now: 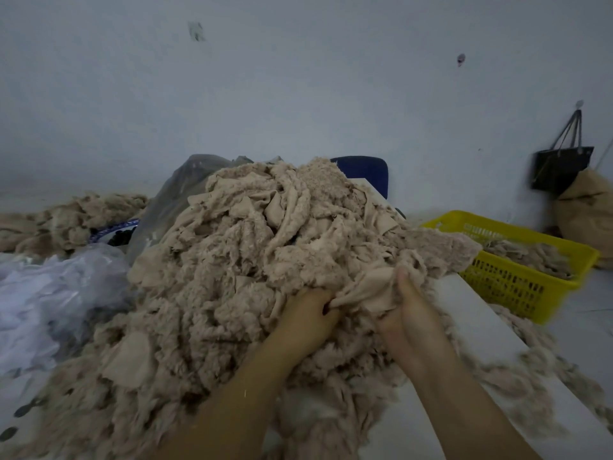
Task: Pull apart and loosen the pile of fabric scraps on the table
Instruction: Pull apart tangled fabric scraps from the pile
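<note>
A tall pile of beige, fuzzy fabric scraps (252, 260) covers the white table (491, 330) in front of me. My left hand (306, 318) digs into the near right side of the pile, its fingers curled round a bunch of scraps. Right beside it, my right hand (409, 313) grips a smooth beige scrap (371, 292) that stretches between the two hands. Loose fluff trails over the table's near edge.
A yellow plastic basket (517, 283) with some scraps stands at the right. Clear plastic bags (49, 293) lie at the left, with another scrap heap (69, 217) behind them. A blue chair back (368, 171) shows behind the pile; a black bag (560, 167) hangs on the wall.
</note>
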The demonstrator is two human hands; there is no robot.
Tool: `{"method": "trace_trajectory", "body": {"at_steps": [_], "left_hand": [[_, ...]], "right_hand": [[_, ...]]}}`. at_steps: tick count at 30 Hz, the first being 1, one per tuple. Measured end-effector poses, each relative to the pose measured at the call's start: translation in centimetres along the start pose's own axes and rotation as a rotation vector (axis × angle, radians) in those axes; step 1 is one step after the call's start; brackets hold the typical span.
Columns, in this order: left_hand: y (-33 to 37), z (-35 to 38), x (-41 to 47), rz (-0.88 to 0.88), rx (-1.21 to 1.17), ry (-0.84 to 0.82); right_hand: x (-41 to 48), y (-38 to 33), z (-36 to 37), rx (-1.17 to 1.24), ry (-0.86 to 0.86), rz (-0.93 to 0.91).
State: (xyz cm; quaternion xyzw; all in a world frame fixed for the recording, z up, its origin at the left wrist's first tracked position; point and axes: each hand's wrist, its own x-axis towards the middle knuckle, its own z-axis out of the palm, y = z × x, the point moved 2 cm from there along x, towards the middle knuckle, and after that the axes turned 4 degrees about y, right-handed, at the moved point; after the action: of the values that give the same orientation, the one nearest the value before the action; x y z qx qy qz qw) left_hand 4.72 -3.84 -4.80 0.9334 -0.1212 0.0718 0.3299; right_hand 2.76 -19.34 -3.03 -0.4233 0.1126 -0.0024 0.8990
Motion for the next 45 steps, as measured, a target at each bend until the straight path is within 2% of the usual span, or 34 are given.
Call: {"method": "trace_trajectory", "body": {"at_steps": [3,5,8,12,15,18,20,22,24,25,27,30,32,34,37,39,42,45], "left_hand": [[-1.3,-0.6,0.5,-0.053,0.230,0.076],[-1.3,-1.0,0.7,-0.061,0.228,0.181],[-0.7,-1.8,0.7,-0.087,0.032,0.289],[-0.1,-2.7,0.1,-0.185,-0.382,0.434],[0.8,-3.3,-0.6,-0.069,-0.487,0.510],[1.7,-3.8,-1.2,0.078,-0.416,0.539],[2.2,-3.8,-1.2,0.147,-0.406,0.524],[2.7,-3.6,-1.4,0.202,-0.429,0.505],[2.8,-3.4,-1.5,0.231,-0.426,0.511],[2.9,-3.3,-1.5,0.233,-0.402,0.522],[3.1,-3.1,-1.5,0.243,-0.363,0.527],[3.9,-2.5,-1.7,0.341,-0.377,0.514],[3.9,-2.3,-1.7,0.367,-0.345,0.510],[3.1,-2.3,-1.3,0.299,-0.284,0.465],[1.2,-2.5,-0.4,0.162,-0.153,0.388],[-0.5,-3.0,0.2,0.040,-0.174,0.441],[-3.2,-4.2,0.5,-0.237,-0.201,0.526],[-3.9,-4.7,0.4,-0.291,-0.114,0.512]], "right_hand": [[0.2,-1.0,-1.4,0.130,0.109,-0.004],[0.4,-1.9,-2.3,0.200,0.178,-0.029],[0.5,-2.1,-2.9,0.199,0.212,-0.031],[0.4,-1.8,-3.4,0.139,0.215,-0.053],[0.3,-1.9,-3.6,0.114,0.219,-0.075],[0.4,-1.7,-3.9,-0.055,0.219,-0.096],[0.8,-1.6,-4.5,-0.347,0.284,-0.132],[0.9,-2.2,-5.0,-0.664,0.410,-0.285],[0.3,-2.9,-4.8,-0.751,0.539,-0.525],[-0.2,-3.1,-4.2,-0.734,0.545,-0.615],[-1.0,-2.6,-2.1,-0.744,0.352,-0.641],[-2.1,-0.5,1.4,-0.813,-0.078,-0.373],[-2.3,0.4,2.5,-0.952,-0.179,-0.355],[-2.1,0.4,2.5,-1.021,-0.141,-0.452],[-2.0,0.1,1.7,-0.895,-0.145,-0.522],[-2.1,-0.4,1.1,-0.763,-0.123,-0.514],[-2.2,-1.6,0.0,-0.568,-0.030,-0.452],[-1.8,-2.4,-0.8,-0.460,-0.018,-0.398]]}}
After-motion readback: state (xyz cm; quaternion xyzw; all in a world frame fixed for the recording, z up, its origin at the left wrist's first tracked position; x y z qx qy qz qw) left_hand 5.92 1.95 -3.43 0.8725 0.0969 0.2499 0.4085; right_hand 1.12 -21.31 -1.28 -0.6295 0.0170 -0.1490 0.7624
